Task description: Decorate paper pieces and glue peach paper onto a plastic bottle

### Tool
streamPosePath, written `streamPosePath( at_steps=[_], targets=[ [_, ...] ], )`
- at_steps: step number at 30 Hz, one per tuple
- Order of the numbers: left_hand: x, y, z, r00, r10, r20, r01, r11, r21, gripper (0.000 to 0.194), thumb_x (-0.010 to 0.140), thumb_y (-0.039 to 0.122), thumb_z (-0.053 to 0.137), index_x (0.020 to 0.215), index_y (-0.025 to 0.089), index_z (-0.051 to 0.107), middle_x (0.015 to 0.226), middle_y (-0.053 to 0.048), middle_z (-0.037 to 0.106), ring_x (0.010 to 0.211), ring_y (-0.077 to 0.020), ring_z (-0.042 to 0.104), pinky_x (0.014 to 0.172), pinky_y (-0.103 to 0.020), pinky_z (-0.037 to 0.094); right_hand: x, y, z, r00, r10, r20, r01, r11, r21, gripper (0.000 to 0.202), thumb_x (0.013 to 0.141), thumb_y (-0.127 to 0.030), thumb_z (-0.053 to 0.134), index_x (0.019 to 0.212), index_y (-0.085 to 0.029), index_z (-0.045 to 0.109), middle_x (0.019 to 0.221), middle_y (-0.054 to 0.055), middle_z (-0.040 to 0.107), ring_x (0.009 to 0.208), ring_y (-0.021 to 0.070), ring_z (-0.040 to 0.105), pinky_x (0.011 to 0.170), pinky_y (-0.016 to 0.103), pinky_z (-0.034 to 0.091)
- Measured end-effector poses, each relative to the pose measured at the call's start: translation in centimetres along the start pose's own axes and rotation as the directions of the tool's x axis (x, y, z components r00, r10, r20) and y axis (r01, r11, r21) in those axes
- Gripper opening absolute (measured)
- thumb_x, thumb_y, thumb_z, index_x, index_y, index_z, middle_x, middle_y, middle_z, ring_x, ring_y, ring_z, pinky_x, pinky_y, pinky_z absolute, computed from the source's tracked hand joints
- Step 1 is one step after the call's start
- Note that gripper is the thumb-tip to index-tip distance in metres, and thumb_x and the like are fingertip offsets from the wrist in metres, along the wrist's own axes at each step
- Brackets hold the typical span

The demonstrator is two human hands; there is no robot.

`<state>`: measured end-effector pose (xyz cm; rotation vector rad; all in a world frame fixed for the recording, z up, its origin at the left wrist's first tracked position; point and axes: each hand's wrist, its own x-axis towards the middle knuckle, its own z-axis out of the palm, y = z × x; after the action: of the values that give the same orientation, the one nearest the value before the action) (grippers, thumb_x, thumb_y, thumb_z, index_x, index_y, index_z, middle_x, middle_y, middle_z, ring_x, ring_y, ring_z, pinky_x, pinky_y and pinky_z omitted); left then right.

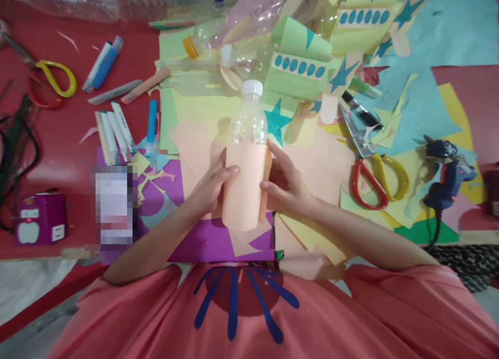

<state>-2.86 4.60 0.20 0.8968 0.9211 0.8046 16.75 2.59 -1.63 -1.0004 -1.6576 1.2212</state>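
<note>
A clear plastic bottle (pixel 249 121) with a white cap stands in front of me, its lower part wrapped in a sheet of peach paper (pixel 244 187). My left hand (pixel 214 185) is closed around the left side, thumb pressed on the paper. From the right, my right hand (pixel 287 182) grips the paper, where a loose edge stands out from the bottle; its thumb and forefinger are at that edge. Loose peach and purple paper (pixel 195 239) lies beneath. Just behind the bottle are paper-wrapped bottles (pixel 300 76) decorated with blue stars and ovals.
Scissors (pixel 380 182) with red and yellow handles and a blue glue gun (pixel 446 185) lie at right. Several markers (pixel 113 130), a phone (pixel 114 205), a purple box (pixel 41 218) and other scissors (pixel 58 78) are at left. Paper scraps (pixel 154 182) are scattered about.
</note>
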Motion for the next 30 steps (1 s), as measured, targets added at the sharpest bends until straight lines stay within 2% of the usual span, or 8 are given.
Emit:
streamPosePath(
  at_steps=[8,13,16,18,20,23,26,30],
  targets=[
    [-0.3,-0.2,0.2,1.000,0.019,-0.009,-0.019,1.000,0.003,0.074,0.073,0.054,0.073,0.137,0.029,0.047,0.127,-0.007,0.062,0.126,-0.0322,0.054,0.099,-0.042,0.051,0.3,-0.3,0.1,1.000,-0.021,-0.014,0.021,1.000,-0.011,0.073,0.091,-0.055,0.054,0.152,-0.027,0.025,0.078,-0.002,0.055,0.061,0.0112,0.053,0.054,0.025,0.050],
    [-0.4,-0.3,0.0,1.000,-0.011,-0.018,0.011,1.000,-0.013,0.066,0.071,0.052,0.076,0.128,0.030,0.053,0.126,-0.006,0.062,0.118,-0.0301,0.059,0.088,-0.037,0.055,0.1,-0.5,-0.2,1.000,-0.022,-0.003,0.022,0.999,-0.040,0.064,0.094,-0.048,0.051,0.150,-0.028,0.027,0.077,-0.003,0.054,0.057,0.0103,0.050,0.049,0.024,0.046],
    [-0.5,0.1,0.1,0.998,-0.015,-0.054,0.014,1.000,-0.017,0.063,0.070,0.050,0.076,0.125,0.027,0.054,0.119,-0.006,0.065,0.108,-0.0286,0.063,0.081,-0.035,0.055,0.0,-0.4,-0.4,0.998,-0.025,-0.056,0.019,0.994,-0.105,0.057,0.098,-0.038,0.044,0.151,-0.031,0.023,0.075,-0.003,0.051,0.053,0.0103,0.045,0.045,0.024,0.042],
    [-0.5,0.3,0.1,0.996,-0.027,-0.084,0.024,0.999,-0.029,0.062,0.071,0.049,0.074,0.125,0.027,0.052,0.115,-0.005,0.066,0.101,-0.0273,0.066,0.075,-0.034,0.055,0.0,-0.2,-0.6,0.985,-0.089,-0.149,0.052,0.971,-0.232,0.053,0.096,-0.032,0.044,0.148,-0.032,0.029,0.084,0.001,0.056,0.064,0.0136,0.054,0.055,0.029,0.050],
    [-0.4,0.5,0.1,0.992,-0.014,-0.129,0.010,0.999,-0.033,0.061,0.072,0.049,0.074,0.125,0.028,0.052,0.112,-0.004,0.066,0.099,-0.0264,0.066,0.074,-0.034,0.055,0.1,-0.1,-0.7,0.957,-0.204,-0.207,0.101,0.902,-0.421,0.045,0.094,-0.027,0.047,0.138,-0.032,0.044,0.106,0.007,0.060,0.091,0.0209,0.061,0.078,0.041,0.055],
    [-0.3,0.6,0.1,0.980,0.042,-0.196,-0.048,0.999,-0.026,0.057,0.073,0.048,0.073,0.123,0.028,0.053,0.114,-0.003,0.065,0.105,-0.0261,0.065,0.083,-0.035,0.055,-0.1,-0.3,-0.5,0.936,-0.333,-0.116,0.203,0.779,-0.593,0.039,0.092,-0.024,0.048,0.128,-0.036,0.055,0.124,0.006,0.060,0.114,0.0280,0.056,0.100,0.052,0.044],
    [-0.4,0.7,0.4,0.979,0.057,-0.193,-0.066,0.997,-0.040,0.064,0.073,0.051,0.074,0.127,0.028,0.050,0.117,-0.004,0.065,0.108,-0.0275,0.064,0.087,-0.038,0.055,-0.4,-0.6,-0.2,0.936,-0.353,-0.002,0.288,0.766,-0.575,0.052,0.094,-0.038,0.052,0.145,-0.036,0.042,0.117,0.005,0.067,0.108,0.0277,0.058,0.097,0.048,0.045],
    [-0.6,0.7,0.8,0.987,0.052,-0.154,-0.056,0.998,-0.023,0.071,0.071,0.057,0.076,0.128,0.026,0.048,0.116,-0.007,0.066,0.109,-0.0290,0.065,0.087,-0.040,0.055,-0.5,-0.7,0.2,0.952,-0.302,0.036,0.285,0.844,-0.455,0.078,0.091,-0.054,0.055,0.156,-0.025,0.023,0.117,0.011,0.069,0.098,0.0259,0.061,0.087,0.044,0.051]
  ],
)
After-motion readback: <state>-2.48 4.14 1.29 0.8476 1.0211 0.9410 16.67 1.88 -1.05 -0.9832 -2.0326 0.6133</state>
